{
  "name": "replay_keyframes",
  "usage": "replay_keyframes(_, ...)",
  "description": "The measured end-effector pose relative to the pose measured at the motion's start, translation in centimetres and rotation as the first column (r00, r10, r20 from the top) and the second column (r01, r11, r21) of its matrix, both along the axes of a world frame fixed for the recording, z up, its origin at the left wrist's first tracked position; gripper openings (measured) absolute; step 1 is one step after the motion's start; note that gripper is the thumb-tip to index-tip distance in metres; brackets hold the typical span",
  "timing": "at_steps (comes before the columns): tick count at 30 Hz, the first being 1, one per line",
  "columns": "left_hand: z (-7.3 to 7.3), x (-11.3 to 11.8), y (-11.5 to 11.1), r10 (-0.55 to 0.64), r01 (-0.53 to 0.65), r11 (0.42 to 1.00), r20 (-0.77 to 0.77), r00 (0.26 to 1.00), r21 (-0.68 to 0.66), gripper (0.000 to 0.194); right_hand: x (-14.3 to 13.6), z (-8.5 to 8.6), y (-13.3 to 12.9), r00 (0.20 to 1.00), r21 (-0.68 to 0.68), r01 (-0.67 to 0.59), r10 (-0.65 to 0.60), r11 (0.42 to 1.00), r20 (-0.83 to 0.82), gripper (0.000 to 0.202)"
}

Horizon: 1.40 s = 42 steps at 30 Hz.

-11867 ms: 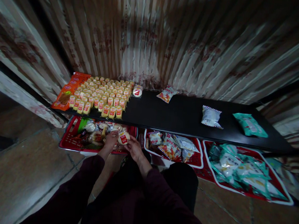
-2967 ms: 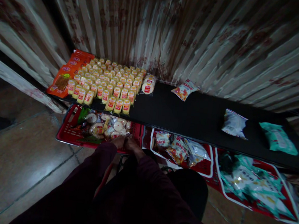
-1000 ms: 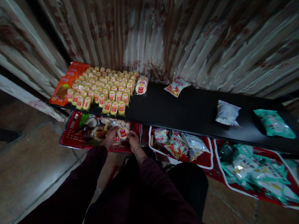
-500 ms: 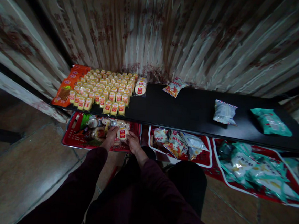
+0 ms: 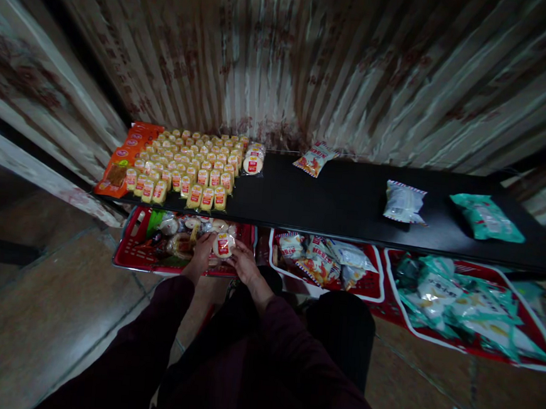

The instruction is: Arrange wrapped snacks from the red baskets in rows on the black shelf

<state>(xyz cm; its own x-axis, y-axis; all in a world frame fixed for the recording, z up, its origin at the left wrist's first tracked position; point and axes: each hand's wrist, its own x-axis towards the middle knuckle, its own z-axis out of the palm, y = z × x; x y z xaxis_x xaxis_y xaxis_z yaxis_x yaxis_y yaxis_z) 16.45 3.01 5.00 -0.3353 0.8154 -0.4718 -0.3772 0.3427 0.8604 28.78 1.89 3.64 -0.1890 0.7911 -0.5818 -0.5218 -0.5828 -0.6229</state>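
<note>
round wrapped cracker (image 5: 223, 245) is low in front of the black shelf (image 5: 297, 197), over the red basket (image 5: 123, 254) partly under it, pinched by its edges between the fingertips of the left hand (image 5: 201, 253) and right hand (image 5: 246, 265). a loose fingertip could drop it, and lifting too close could knock the yellow cakes (image 5: 194, 196) along the shelf's front edge.

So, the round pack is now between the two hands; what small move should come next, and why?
Probably raise the round pack towards the black shelf: the left hand and right hand hold it over the red basket, and similar packs stand on that shelf, with bare surface in front.
</note>
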Motion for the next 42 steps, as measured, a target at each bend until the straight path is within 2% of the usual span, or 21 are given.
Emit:
replay_keyframes(5,0.4,0.1,-0.3,-0.020,0.021,0.999,-0.025,0.999,0.025,0.033,0.3,0.9,-0.2,0.999,0.010,-0.026,0.026,1.000,-0.025,0.027)
replay_keyframes(9,1.1,0.5,-0.2,-0.046,0.056,0.996,-0.157,0.987,0.063,0.023,0.6,1.6,-0.5,0.998,0.044,-0.004,0.007,0.999,-0.065,0.029)
replay_keyframes(12,1.7,1.2,-0.1,0.031,-0.002,0.995,-0.272,0.962,0.104,0.017,1.0,2.2,-0.8,0.997,0.076,0.030,-0.025,0.997,-0.077,0.032)
replay_keyframes(15,2.7,2.3,-0.4,0.126,-0.049,0.981,-0.420,0.899,0.190,0.016,1.6,3.0,-1.0,0.995,0.109,0.066,-0.057,0.992,-0.085,0.034)
replay_keyframes(17,3.5,3.2,-1.0,0.139,-0.007,0.968,-0.510,0.849,0.252,0.017,2.2,3.6,-1.0,0.992,0.142,0.092,-0.079,0.986,-0.098,0.035)
replay_keyframes(22,5.5,5.7,-2.5,0.047,0.206,0.922,-0.621,0.783,0.329,0.022,3.3,5.1,-0.8,0.986,0.201,0.152,-0.134,0.968,-0.100,0.041)
replay_keyframes(25,5.9,6.8,-2.8,0.033,0.214,0.911,-0.580,0.814,0.352,0.027,3.5,5.7,-0.7,0.985,0.225,0.171,-0.160,0.959,-0.067,0.044)
replay_keyframes(29,5.9,7.6,-2.8,0.012,0.143,0.924,-0.402,0.916,0.354,0.032,3.4,6.0,-0.9,0.986,0.267,0.165,-0.168,0.950,-0.011,0.043)
replay_keyframes(31,6.0,7.7,-2.8,-0.012,0.136,0.928,-0.337,0.941,0.348,0.034,3.3,6.3,-1.1,0.985,0.318,0.165,-0.174,0.934,0.000,0.041)
replay_keyframes(35,6.7,7.8,-2.8,-0.046,0.127,0.932,-0.237,0.970,0.338,0.033,3.3,6.8,-1.3,0.985,0.445,0.118,-0.161,0.888,0.060,0.041)
replay_keyframes(38,7.0,7.9,-2.5,-0.041,0.081,0.944,-0.130,0.991,0.319,0.027,3.5,7.0,-1.2,0.965,0.524,0.073,-0.194,0.848,0.178,0.038)
replay_keyframes(42,6.5,8.0,-1.9,0.004,-0.022,0.965,0.067,0.998,0.260,0.023,3.6,6.7,-1.0,0.899,0.629,-0.014,-0.265,0.777,0.347,0.028)
